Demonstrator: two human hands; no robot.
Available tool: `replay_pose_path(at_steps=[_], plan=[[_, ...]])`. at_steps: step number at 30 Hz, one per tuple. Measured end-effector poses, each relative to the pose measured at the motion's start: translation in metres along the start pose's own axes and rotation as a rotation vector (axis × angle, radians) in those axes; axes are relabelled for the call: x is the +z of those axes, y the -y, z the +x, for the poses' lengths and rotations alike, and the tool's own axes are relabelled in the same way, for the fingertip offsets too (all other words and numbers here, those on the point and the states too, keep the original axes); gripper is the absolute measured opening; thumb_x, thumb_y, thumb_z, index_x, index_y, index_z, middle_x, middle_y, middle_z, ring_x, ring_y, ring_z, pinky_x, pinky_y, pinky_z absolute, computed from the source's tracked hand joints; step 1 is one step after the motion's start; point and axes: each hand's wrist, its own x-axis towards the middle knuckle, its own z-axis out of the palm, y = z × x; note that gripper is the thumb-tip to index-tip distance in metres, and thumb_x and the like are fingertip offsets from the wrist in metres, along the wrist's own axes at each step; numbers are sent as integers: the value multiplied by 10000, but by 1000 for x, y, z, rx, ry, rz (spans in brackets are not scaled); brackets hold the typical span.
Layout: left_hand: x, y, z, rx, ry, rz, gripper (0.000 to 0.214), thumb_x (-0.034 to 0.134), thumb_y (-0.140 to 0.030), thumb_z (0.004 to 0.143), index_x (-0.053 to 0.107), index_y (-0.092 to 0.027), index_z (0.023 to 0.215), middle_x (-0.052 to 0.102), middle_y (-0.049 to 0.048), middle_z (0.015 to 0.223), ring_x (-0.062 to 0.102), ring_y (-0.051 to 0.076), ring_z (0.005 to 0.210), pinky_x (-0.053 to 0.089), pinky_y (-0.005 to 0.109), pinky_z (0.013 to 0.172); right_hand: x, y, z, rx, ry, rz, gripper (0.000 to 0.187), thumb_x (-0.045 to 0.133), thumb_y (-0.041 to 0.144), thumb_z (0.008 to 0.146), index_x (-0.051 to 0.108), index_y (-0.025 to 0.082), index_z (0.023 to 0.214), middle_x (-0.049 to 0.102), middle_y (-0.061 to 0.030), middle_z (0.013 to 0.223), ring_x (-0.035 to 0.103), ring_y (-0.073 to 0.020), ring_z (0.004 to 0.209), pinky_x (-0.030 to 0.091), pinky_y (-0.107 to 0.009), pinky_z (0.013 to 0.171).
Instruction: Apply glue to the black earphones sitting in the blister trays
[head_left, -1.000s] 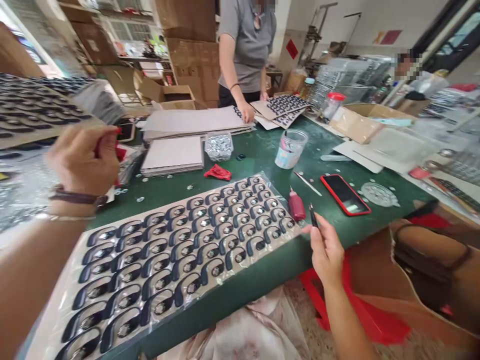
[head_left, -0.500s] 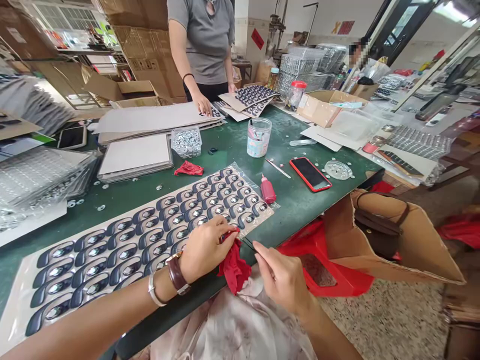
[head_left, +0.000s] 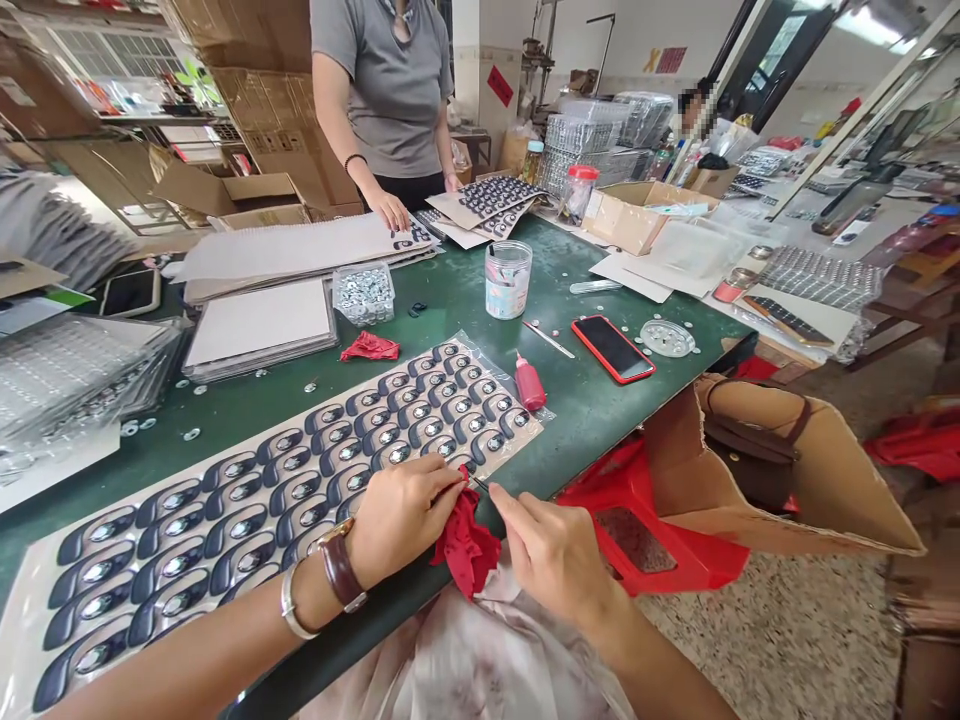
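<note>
My left hand is closed on a red cloth at the near edge of the green table. My right hand pinches a thin dark tool whose tip goes into the cloth between my left fingers. Just behind my hands lies a long card sheet covered with rows of dark curved parts under clear film. A small red bottle stands at the sheet's right end.
A red-cased phone, a clear cup, a box of metal bits, another red rag and stacked grey cards lie on the table. A person in a grey shirt handles sheets at the far side. An open carton sits right.
My left hand came down from the upper left with the red cloth to the table's near edge. My right hand brought the tool to it, and the tip now sits deeper in the cloth.
</note>
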Motion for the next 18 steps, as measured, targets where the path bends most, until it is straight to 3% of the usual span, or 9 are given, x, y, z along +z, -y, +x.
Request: replay_pose_path(at_steps=[9,13,18], plan=[[-6,4,1,81,48,92,350,348,-298,992,689,-236,1031,669,42,894,659,154,763,442,243,634,-11,15,15,-26,259,-195,503,536,12,773,572,113,1265,673,-56,780,652,-180,590,368,-274,447],[-9,10,11,119,112,114,327,358,-233,972,668,-246,1076,653,38,919,646,160,757,428,253,617,-18,26,19,-54,313,-303,511,551,23,790,529,64,1299,660,-82,799,650,-204,602,411,-283,428],[-8,16,19,162,139,103,287,394,-293,982,666,-272,1071,647,23,967,653,155,791,435,250,641,-21,44,27,-95,352,-420,473,539,7,790,547,24,1263,664,-122,777,645,-221,564,438,-282,398]])
